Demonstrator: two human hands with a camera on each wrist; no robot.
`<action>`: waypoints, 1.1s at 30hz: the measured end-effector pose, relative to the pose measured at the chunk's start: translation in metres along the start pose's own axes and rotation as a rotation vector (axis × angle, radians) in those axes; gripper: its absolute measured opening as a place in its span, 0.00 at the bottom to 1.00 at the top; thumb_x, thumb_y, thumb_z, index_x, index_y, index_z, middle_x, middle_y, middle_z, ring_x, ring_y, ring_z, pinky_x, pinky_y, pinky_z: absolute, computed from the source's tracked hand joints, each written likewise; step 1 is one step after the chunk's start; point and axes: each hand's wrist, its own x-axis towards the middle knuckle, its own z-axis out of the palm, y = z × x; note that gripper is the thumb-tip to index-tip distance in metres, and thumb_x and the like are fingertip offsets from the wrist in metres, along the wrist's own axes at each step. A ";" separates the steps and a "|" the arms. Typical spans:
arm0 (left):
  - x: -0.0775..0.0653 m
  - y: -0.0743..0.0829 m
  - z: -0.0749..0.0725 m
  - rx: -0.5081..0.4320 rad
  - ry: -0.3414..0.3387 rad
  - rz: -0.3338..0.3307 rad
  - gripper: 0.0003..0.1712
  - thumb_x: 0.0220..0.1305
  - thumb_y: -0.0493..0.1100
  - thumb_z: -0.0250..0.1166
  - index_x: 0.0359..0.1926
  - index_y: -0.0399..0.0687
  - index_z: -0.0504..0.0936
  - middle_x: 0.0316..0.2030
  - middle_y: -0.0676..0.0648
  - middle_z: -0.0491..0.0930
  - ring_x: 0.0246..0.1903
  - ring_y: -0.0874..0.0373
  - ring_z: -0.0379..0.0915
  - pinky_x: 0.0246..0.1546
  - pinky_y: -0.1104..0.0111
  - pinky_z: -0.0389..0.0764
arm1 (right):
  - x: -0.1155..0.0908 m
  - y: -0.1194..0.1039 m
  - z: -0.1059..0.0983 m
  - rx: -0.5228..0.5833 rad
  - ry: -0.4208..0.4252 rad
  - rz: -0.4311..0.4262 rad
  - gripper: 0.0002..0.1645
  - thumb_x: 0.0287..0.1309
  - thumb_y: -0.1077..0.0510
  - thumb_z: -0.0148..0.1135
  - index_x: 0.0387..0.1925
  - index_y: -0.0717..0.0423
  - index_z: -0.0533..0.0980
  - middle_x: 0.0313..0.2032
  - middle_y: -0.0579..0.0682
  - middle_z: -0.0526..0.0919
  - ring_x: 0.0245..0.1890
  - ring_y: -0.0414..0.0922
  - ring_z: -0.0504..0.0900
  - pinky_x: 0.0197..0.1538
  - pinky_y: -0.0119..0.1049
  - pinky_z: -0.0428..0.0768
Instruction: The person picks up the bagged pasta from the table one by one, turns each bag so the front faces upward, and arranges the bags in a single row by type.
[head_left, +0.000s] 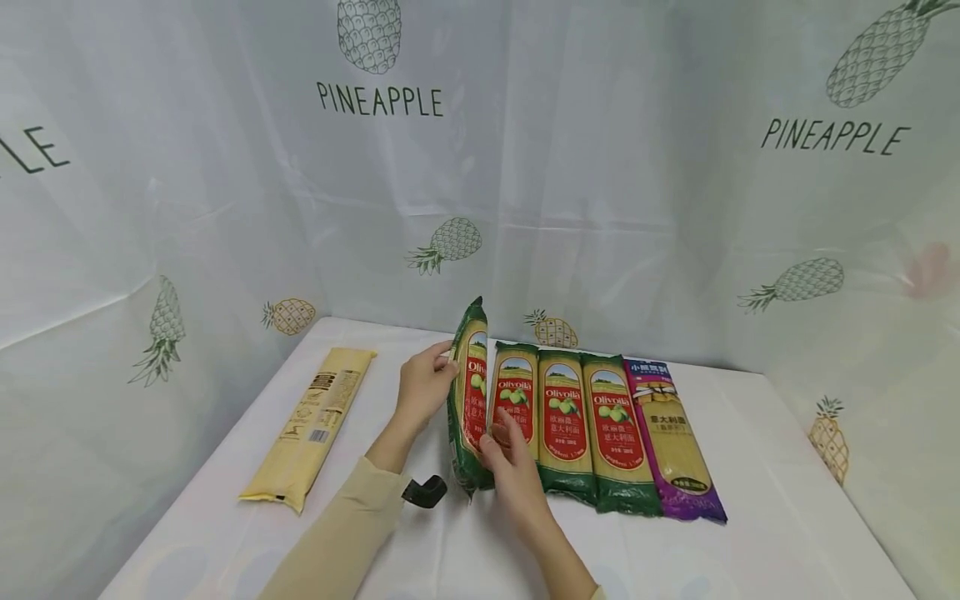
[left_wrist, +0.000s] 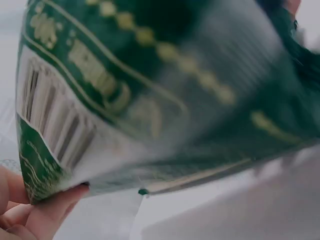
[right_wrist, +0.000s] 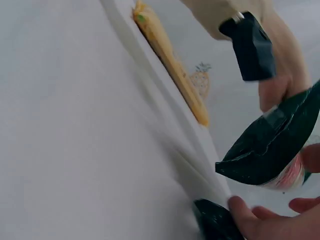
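A green spaghetti pack [head_left: 472, 396] with a red label stands tilted up on the left of a row of packs. My left hand [head_left: 422, 385] pinches its left edge; the left wrist view shows fingertips [left_wrist: 55, 212] at a corner of the green wrapper [left_wrist: 100, 85]. My right hand [head_left: 517, 483] is by the pack's lower right side, fingers spread and overlapping the neighbouring pack. In the right wrist view, one fingertip [right_wrist: 311, 157] is right at the held pack's side, and other fingers [right_wrist: 245, 212] show a gap from its green end [right_wrist: 265, 150].
Right of the held pack lie three matching green packs [head_left: 564, 408] side by side, then a purple noodle pack [head_left: 675, 442]. A yellow pack [head_left: 311, 425] lies apart at the left. White cloth covers the table [head_left: 780, 500]; a pineapple-print curtain [head_left: 585, 208] hangs behind.
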 end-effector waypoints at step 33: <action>-0.018 -0.009 -0.016 -0.074 -0.170 -0.058 0.46 0.71 0.43 0.73 0.83 0.49 0.60 0.59 0.37 0.82 0.53 0.46 0.84 0.54 0.52 0.84 | 0.006 0.009 0.017 -0.095 0.213 -0.087 0.40 0.66 0.63 0.73 0.76 0.49 0.69 0.49 0.52 0.80 0.42 0.45 0.81 0.39 0.34 0.81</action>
